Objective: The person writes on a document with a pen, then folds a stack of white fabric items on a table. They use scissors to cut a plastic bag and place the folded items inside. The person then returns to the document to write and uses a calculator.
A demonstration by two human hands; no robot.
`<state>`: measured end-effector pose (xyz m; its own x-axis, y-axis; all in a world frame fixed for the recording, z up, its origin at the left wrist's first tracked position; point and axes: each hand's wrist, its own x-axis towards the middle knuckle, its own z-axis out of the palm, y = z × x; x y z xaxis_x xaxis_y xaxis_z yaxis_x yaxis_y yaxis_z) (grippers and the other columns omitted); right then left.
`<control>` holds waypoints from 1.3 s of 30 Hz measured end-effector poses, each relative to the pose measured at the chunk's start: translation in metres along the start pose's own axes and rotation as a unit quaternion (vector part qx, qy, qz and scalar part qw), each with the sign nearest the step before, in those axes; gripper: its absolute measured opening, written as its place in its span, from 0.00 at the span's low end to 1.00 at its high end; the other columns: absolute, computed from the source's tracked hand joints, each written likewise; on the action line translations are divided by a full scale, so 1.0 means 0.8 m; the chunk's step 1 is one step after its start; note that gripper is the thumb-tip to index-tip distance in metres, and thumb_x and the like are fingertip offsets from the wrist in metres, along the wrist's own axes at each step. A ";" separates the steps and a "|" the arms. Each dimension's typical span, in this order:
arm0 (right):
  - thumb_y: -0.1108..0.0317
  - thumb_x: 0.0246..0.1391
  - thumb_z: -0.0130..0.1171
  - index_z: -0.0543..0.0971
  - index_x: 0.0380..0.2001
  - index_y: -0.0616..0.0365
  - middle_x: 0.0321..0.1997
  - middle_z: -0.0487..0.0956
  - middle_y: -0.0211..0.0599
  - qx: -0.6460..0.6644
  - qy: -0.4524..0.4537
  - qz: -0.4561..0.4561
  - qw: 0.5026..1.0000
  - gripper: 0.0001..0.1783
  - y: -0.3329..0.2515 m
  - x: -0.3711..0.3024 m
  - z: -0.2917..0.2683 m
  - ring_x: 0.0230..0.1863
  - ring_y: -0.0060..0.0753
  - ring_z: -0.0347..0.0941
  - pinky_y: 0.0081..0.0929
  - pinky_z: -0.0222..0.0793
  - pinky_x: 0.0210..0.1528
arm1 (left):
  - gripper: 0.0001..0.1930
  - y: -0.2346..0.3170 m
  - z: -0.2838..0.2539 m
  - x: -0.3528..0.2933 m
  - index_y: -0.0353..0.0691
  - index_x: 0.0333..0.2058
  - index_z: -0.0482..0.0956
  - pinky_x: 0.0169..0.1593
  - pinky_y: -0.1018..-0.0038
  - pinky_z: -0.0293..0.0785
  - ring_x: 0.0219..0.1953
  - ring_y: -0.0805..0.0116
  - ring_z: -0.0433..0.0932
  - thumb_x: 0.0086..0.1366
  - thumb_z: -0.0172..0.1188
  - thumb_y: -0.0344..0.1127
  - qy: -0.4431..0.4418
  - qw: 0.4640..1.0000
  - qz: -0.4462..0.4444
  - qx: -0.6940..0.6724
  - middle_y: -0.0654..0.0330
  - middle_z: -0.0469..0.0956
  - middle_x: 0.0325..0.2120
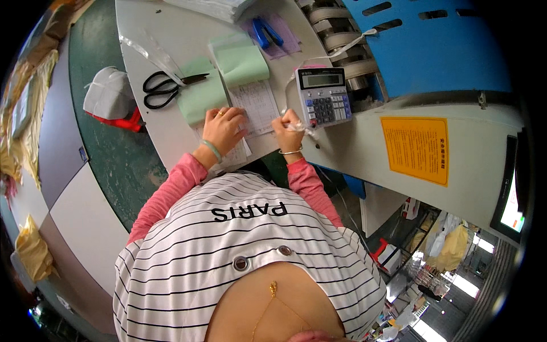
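Note:
My left hand (224,131) lies on the papers with its fingers stretched out, over the lower edge of a green-covered form pad (199,94). A second pad beside it has its green cover (244,65) folded up, baring a white printed form (256,105). My right hand (288,132) is closed at the form's right edge, around a white twisted strip (310,133); whether a pen is inside the wrapping is hidden. Black-handled scissors (162,88) lie left of the pads. Right of my right hand sits a grey calculator (323,97).
A blue stapler (266,33) rests on purple paper (288,37) at the back. Beyond the calculator stands a blue slotted panel (427,51) by metal rollers. An orange notice (416,149) is on the right surface. A red-and-white container (113,100) stands left of the table.

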<state>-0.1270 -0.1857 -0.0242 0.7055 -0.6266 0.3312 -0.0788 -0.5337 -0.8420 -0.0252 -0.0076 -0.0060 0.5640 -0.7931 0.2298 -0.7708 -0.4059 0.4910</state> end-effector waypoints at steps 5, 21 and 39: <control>0.47 0.50 0.60 0.71 0.18 0.58 0.16 0.72 0.41 -0.206 -0.171 0.075 0.961 0.24 -0.036 0.106 -0.017 0.17 0.42 0.66 0.38 0.60 0.21 | 0.14 -0.002 0.004 -0.008 0.47 0.39 0.75 0.56 0.62 0.59 0.51 0.64 0.69 0.54 0.62 0.37 0.028 0.999 0.022 -0.016 0.66 0.72 0.48; 0.78 0.53 0.51 0.80 0.38 0.55 0.41 0.75 0.35 -0.299 0.089 -0.167 0.935 0.11 -0.003 0.089 -0.133 0.47 0.36 0.71 0.35 0.66 0.49 | 0.14 0.001 0.006 -0.010 0.46 0.41 0.73 0.57 0.60 0.58 0.54 0.63 0.67 0.54 0.60 0.36 0.040 0.999 0.031 -0.016 0.63 0.71 0.50; 0.74 0.45 0.57 0.83 0.26 0.39 0.58 0.69 0.35 -0.372 0.008 -0.136 0.918 0.12 0.001 0.029 -0.118 0.66 0.53 0.55 0.61 0.41 0.66 | 0.14 0.002 0.005 -0.008 0.45 0.41 0.73 0.58 0.60 0.56 0.57 0.63 0.67 0.54 0.60 0.36 0.035 0.998 0.039 -0.018 0.62 0.71 0.50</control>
<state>-0.1768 -0.2544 0.0229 0.7602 -0.4184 0.4971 -0.3650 -0.9079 -0.2061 -0.0309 -0.0052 -0.0101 0.5236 -0.7871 0.3261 -0.8025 -0.3272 0.4989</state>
